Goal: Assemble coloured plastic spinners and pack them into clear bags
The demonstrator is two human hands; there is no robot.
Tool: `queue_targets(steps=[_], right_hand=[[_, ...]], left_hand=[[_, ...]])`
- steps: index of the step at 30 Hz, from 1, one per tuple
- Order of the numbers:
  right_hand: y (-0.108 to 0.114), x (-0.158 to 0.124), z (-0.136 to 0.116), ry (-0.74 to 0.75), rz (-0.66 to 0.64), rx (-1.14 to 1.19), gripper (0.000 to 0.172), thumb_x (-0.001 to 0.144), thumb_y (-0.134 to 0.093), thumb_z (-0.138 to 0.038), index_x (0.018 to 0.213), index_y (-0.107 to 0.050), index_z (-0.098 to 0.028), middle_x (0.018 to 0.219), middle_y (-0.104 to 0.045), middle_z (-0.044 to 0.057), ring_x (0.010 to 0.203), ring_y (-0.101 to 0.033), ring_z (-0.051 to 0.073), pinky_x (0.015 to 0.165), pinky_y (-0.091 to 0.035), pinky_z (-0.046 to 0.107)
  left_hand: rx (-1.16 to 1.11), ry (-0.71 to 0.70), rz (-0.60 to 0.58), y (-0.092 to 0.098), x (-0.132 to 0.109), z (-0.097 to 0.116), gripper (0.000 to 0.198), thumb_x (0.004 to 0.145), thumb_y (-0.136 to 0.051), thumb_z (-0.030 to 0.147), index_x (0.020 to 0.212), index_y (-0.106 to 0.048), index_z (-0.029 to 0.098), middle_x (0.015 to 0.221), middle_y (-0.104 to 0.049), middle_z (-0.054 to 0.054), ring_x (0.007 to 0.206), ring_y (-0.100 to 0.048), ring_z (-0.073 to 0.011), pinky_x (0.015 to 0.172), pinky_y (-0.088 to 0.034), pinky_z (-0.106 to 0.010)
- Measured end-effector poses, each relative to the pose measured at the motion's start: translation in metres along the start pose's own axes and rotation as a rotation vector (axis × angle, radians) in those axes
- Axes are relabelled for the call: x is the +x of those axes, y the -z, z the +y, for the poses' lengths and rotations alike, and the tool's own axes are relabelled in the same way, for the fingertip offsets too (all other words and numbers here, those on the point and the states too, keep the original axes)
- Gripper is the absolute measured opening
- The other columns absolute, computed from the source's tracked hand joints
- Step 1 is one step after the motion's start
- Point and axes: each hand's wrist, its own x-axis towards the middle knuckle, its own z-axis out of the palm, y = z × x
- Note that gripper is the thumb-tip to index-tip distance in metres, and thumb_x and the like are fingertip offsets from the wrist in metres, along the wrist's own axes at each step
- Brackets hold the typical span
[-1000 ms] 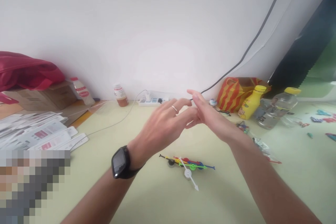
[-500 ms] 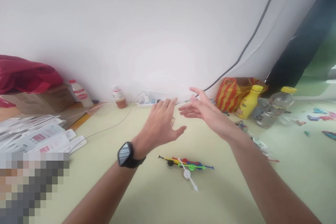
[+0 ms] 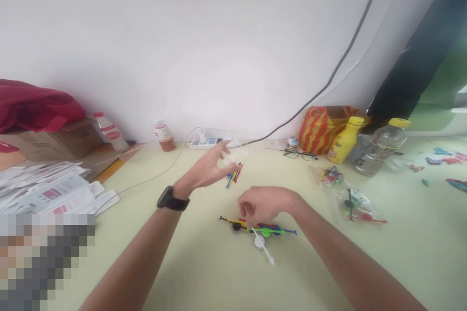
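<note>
My left hand (image 3: 206,167), with a black watch on its wrist, reaches over the back of the table. Its thumb and fingers are apart, beside a crumpled clear plastic bag (image 3: 235,151) and a small bunch of coloured arrow pieces (image 3: 233,177). My right hand (image 3: 268,202) is bent down with fingers curled, pinching the tail end of a white arrow spinner (image 3: 259,241). Behind that spinner lies a cluster of others: a black and yellow one (image 3: 236,226), a green one (image 3: 266,232) and a blue one (image 3: 288,231), with red partly hidden.
Bagged spinners (image 3: 355,204) and eyeglasses (image 3: 301,154) lie on the right, before a striped bag (image 3: 315,129), a yellow bottle (image 3: 346,141) and a clear bottle (image 3: 381,148). A power strip (image 3: 207,143) and a drink bottle (image 3: 165,136) stand at the wall. Papers (image 3: 51,187) cover the left.
My right hand has come down and toward me, from the air onto the white arrow spinner. My left hand has shifted slightly left, uncovering the clear bag and small coloured arrow pieces.
</note>
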Motion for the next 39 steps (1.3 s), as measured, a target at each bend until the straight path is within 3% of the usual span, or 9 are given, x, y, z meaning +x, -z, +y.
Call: queue_targets(steps=[5, 12, 18, 22, 24, 28, 33, 36, 39], right_hand=[[-0.003, 0.017, 0.017, 0.074, -0.135, 0.131, 0.017, 0.074, -0.078, -0.027, 0.088, -0.072, -0.019, 0.086, -0.075, 0.000, 0.077, -0.069, 0.016, 0.061, -0.048, 0.022], [-0.004, 0.022, 0.026, 0.084, -0.165, 0.209, 0.017, 0.074, -0.077, -0.025, 0.089, -0.076, -0.018, 0.087, -0.077, 0.002, 0.082, -0.070, 0.018, 0.067, -0.049, 0.023], [0.002, 0.020, 0.040, 0.235, -0.262, 0.404, 0.013, 0.082, -0.074, -0.026, 0.090, -0.072, -0.016, 0.083, -0.073, 0.001, 0.075, -0.066, 0.013, 0.070, -0.049, 0.023], [0.009, 0.014, 0.042, 0.328, -0.416, 0.556, 0.019, 0.086, -0.077, -0.032, 0.091, -0.069, -0.015, 0.076, -0.070, 0.000, 0.066, -0.062, 0.010, 0.064, -0.047, 0.021], [0.013, 0.009, 0.039, 0.355, -0.420, 0.601, 0.024, 0.087, -0.078, -0.036, 0.091, -0.068, -0.015, 0.075, -0.070, 0.000, 0.063, -0.061, 0.010, 0.061, -0.047, 0.021], [0.027, -0.011, 0.036, 0.466, -0.169, 0.704, 0.022, 0.083, -0.082, -0.032, 0.085, -0.069, -0.014, 0.071, -0.071, 0.002, 0.057, -0.060, 0.010, 0.056, -0.048, 0.021], [0.054, -0.051, 0.054, 0.609, 0.412, 0.896, 0.014, 0.074, -0.084, -0.022, 0.076, -0.071, -0.017, 0.065, -0.068, 0.000, 0.055, -0.057, 0.011, 0.051, -0.042, 0.022], [0.068, -0.070, 0.067, 0.571, 0.766, 0.952, 0.010, 0.073, -0.080, -0.016, 0.074, -0.070, -0.019, 0.066, -0.064, -0.001, 0.058, -0.055, 0.011, 0.053, -0.040, 0.023], [0.074, -0.078, 0.074, 0.442, 0.940, 0.889, 0.007, 0.073, -0.075, -0.014, 0.074, -0.070, -0.019, 0.064, -0.062, -0.001, 0.059, -0.052, 0.011, 0.055, -0.039, 0.024]], left_hand=[[-0.098, 0.025, -0.061, 0.005, -0.001, 0.010, 0.081, 0.089, -0.065, 0.063, 0.155, -0.039, 0.025, 0.132, -0.062, -0.010, 0.112, -0.060, -0.0297, 0.095, -0.049, -0.043], [-0.367, 0.104, -0.227, 0.012, -0.002, 0.011, 0.071, 0.094, -0.063, 0.055, 0.156, -0.039, 0.031, 0.128, -0.061, -0.007, 0.104, -0.063, -0.0252, 0.093, -0.050, -0.041], [-0.496, 0.083, -0.328, 0.013, -0.002, -0.001, 0.067, 0.099, -0.057, 0.050, 0.159, -0.035, 0.030, 0.126, -0.061, -0.007, 0.105, -0.061, -0.0250, 0.097, -0.047, -0.042], [-0.576, 0.048, -0.391, 0.010, -0.002, -0.012, 0.065, 0.101, -0.054, 0.047, 0.161, -0.033, 0.028, 0.129, -0.061, -0.010, 0.105, -0.060, -0.0249, 0.094, -0.046, -0.042], [-0.607, 0.026, -0.418, 0.008, -0.001, -0.015, 0.063, 0.102, -0.053, 0.045, 0.160, -0.035, 0.028, 0.130, -0.061, -0.012, 0.105, -0.059, -0.0256, 0.091, -0.046, -0.041], [-0.662, -0.007, -0.470, 0.009, -0.001, -0.017, 0.064, 0.101, -0.056, 0.044, 0.159, -0.036, 0.027, 0.128, -0.063, -0.013, 0.104, -0.059, -0.0261, 0.090, -0.045, -0.041], [-0.704, -0.016, -0.543, 0.010, -0.001, -0.017, 0.064, 0.099, -0.059, 0.042, 0.157, -0.040, 0.026, 0.127, -0.064, -0.013, 0.103, -0.061, -0.0260, 0.089, -0.046, -0.040], [-0.711, -0.030, -0.589, 0.009, -0.002, -0.016, 0.062, 0.098, -0.060, 0.041, 0.156, -0.043, 0.025, 0.126, -0.064, -0.012, 0.107, -0.062, -0.0270, 0.090, -0.047, -0.040], [-0.705, -0.052, -0.582, 0.008, -0.002, -0.013, 0.066, 0.094, -0.065, 0.042, 0.155, -0.045, 0.025, 0.127, -0.063, -0.012, 0.113, -0.060, -0.0291, 0.095, -0.047, -0.043]])
